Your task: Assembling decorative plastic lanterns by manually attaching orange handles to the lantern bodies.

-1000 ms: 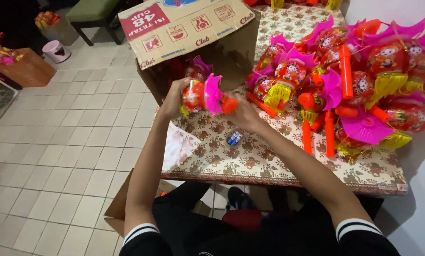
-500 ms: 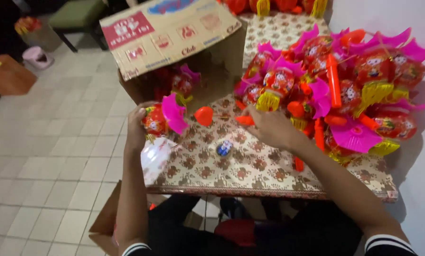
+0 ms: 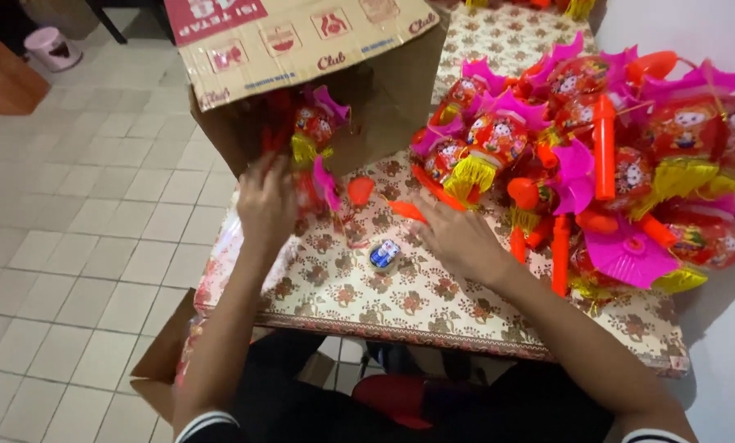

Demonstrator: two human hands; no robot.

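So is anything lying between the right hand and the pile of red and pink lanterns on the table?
Nothing visible blocks it. The right hand rests on the patterned table at the near edge of the lantern pile, fingertips by an orange piece. The small roll sits left of the hand.

Pale tiled floor (image 3: pixel 80 238) to my left, white wall (image 3: pixel 671 25) on the right, wooden stool (image 3: pixel 2 78) and small pink bin (image 3: pixel 53 47) far-left corner.

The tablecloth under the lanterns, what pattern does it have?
A cream tablecloth with a repeating red-brown floral print, seen best in the head view.
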